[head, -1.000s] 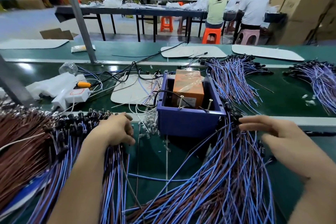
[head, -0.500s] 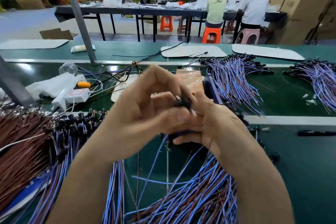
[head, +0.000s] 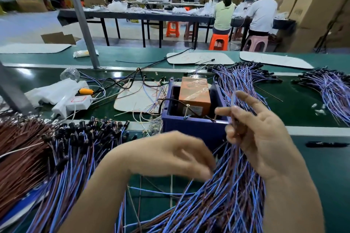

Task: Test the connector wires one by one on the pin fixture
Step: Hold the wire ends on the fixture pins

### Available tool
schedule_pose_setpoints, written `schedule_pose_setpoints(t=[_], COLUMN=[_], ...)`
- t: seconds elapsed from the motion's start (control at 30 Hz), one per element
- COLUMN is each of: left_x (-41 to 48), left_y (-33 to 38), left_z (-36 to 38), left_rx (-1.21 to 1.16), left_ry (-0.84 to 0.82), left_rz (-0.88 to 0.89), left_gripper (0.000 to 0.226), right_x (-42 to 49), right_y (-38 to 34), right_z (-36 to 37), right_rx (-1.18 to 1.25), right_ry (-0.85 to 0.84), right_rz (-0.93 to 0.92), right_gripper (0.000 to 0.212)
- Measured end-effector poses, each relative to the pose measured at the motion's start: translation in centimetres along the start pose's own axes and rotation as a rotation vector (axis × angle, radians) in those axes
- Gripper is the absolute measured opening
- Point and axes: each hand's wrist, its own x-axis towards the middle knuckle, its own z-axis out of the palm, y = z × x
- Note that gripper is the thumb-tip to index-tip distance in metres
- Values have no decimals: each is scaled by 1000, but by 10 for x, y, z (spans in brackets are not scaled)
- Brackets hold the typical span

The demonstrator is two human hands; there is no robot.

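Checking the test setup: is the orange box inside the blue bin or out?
Inside: the orange box sits between the walls of the blue bin.

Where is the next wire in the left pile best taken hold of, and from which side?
Pinch its black connector, coming from above. The connectors lie together at the far edge of the pile, while the thin wires behind them overlap, so holding there would likely drag neighbours along.
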Motion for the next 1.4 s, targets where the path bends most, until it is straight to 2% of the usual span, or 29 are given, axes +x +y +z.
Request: schedule_pose_setpoints(t=[0.07, 0.13, 0.23, 0.4, 0.47, 0.57, 0.67, 0.83, 0.97, 1.13, 1.3, 1.4], left_x=[10, 16, 21, 22, 21, 23, 29, 30, 28, 26, 22, 23], left_y=[-2, -6, -6, -6, -6, -9, -11, -10, -6, -1, -1, -2], left_z=[0, 2, 1, -1, 0, 3, 7, 10, 12, 14, 10, 11], left_rx=[-120, -364, -526, -542, -457, -438, -466, -455, -385, -285, -233, -197], left_ry=[311, 495, 644, 830, 796, 649, 625, 567, 525, 558, 570, 537], left_rz=[2, 22, 92, 165, 143, 56, 16, 27, 34, 34, -6, -41], left_gripper=[35, 40, 37, 22, 18, 20, 18, 21, 24, 29, 30, 28], right_x=[-4, -8, -9, -5, -3, 1, 4, 7, 9, 12, 9, 8], right_y=[-1, -1, 5, 13, 13, 12, 12, 20, 22, 26, 25, 26], right_z=[-1, 1, 7, 7, 7, 4, 4, 9, 12, 15, 24, 27], right_rx=[-185, -396, -637, -895, -896, -755, -610, -610, -553, -476, -406, -391], right_ry=[-169, -350, -487, -582, -516, -261, -79, -62, -18, 75, 84, 140], right_rz=[73, 160, 274, 380, 347, 216, 108, 43, -12, -78, -122, -181], right_gripper=[40, 32, 6, 10, 8, 10, 17, 24, 14, 17, 5, 11])
